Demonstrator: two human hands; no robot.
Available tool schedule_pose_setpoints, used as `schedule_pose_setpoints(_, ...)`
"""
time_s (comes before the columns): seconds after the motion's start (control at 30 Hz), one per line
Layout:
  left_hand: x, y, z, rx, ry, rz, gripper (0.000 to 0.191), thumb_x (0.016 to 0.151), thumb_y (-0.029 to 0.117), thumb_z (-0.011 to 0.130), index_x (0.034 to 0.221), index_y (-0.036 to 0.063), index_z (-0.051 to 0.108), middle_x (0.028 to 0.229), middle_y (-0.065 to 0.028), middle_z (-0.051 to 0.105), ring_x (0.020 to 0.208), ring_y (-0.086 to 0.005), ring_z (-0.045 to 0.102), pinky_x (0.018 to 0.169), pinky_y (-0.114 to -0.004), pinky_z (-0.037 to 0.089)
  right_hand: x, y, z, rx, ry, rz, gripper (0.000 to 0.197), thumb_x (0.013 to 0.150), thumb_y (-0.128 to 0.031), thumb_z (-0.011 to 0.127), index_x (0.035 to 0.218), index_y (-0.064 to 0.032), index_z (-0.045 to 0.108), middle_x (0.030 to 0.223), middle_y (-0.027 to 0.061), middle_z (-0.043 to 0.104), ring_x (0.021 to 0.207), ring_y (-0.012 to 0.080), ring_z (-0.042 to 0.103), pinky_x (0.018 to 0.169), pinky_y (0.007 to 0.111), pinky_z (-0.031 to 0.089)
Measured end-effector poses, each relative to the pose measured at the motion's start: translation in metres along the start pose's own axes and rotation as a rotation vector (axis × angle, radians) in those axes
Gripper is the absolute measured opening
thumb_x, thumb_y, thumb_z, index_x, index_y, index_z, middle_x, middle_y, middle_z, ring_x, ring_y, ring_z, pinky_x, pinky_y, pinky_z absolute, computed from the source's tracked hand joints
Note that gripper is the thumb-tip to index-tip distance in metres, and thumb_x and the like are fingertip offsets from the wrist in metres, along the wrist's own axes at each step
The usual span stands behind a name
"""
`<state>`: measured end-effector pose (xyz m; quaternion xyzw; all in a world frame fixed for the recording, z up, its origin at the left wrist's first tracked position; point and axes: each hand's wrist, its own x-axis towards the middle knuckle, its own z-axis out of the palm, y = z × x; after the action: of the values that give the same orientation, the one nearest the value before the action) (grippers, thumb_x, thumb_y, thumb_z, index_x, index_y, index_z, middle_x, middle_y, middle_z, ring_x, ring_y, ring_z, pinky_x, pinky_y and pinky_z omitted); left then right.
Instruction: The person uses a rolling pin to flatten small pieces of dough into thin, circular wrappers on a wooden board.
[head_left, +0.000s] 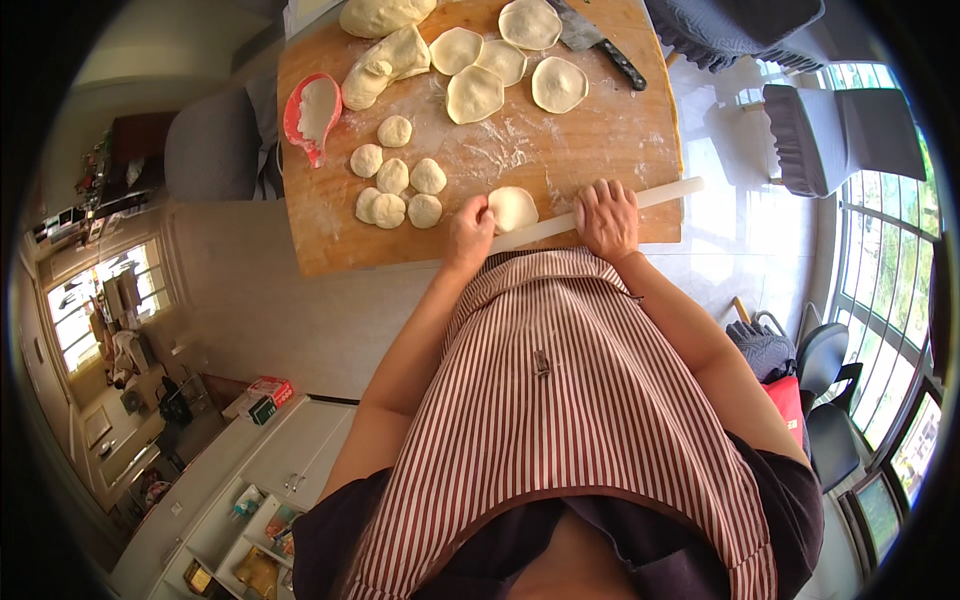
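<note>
A partly flattened dough round (514, 209) lies near the front edge of a floured wooden board (322, 240). My left hand (472, 225) pinches its left edge. Beneath my right hand (606, 216) is a pale rolling pin (667, 193), slanting across the board edge, its left end by the dough. Left of my left hand lie several small dough pieces (392, 175). Farther back are several thin dough wrappers (475, 94), some overlapping, and larger lumps of dough (386, 64). A red scoop (291, 112) holding flour stands at the left.
A kitchen knife with a black handle (622, 64) lies at the board's back right. Grey covered chairs stand beyond it, one by the window (806, 139), another at the left (210, 142). A low cabinet (247, 450) stands behind me at the lower left.
</note>
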<state>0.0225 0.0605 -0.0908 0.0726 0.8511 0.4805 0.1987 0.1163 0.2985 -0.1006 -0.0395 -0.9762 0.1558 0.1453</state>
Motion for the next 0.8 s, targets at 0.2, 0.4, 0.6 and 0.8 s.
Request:
schedule_pose_setpoints(0.2,0.008,0.013,0.003,0.353,0.103,0.793,0.018,0.089,0.007,0.060,0.105,0.0076,0.068,0.101,-0.0127,0.063,0.087,-0.0358,0.064,0.074,-0.045,0.053,0.060,-0.006,0.015,0.045,0.034,0.086,0.014,0.090,-0.024,0.062,0.086,-0.0105,0.060,0.090,0.0090,0.063,0.092,0.0300,0.060,0.074,0.047,0.048)
schedule_pose_setpoints(0.4,0.086,0.031,-0.019,0.463,-0.201,0.731,0.011,0.094,0.012,0.063,0.101,0.0061,0.069,0.093,-0.0126,0.068,0.086,-0.0335,0.066,0.076,-0.040,0.054,0.115,0.014,0.055,-0.066,0.053,0.048,0.013,0.094,-0.022,0.060,0.091,-0.0092,0.062,0.091,0.0107,0.062,0.090,0.0322,0.060,0.076,0.045,0.049)
schedule_pose_setpoints(0.6,0.060,-0.001,-0.030,0.095,-0.033,0.236,0.017,0.100,0.014,0.056,0.109,0.0035,0.067,0.104,-0.0136,0.072,0.097,-0.0288,0.069,0.084,-0.038,0.054,0.005,-0.001,-0.008,0.091,0.012,-0.120,0.012,0.088,-0.020,0.064,0.092,-0.0095,0.062,0.090,0.0091,0.059,0.089,0.0297,0.059,0.082,0.044,0.047)
schedule_pose_setpoints(0.8,0.005,0.005,-0.012,-0.674,-0.194,-0.319,0.039,0.095,0.009,0.061,0.134,0.0030,0.059,0.117,-0.0088,0.066,0.102,-0.0160,0.064,0.084,-0.031,0.052,-0.009,-0.003,0.001,0.027,0.059,-0.017,0.012,0.084,-0.022,0.065,0.090,-0.0115,0.062,0.090,0.0078,0.059,0.090,0.0276,0.058,0.081,0.043,0.046)
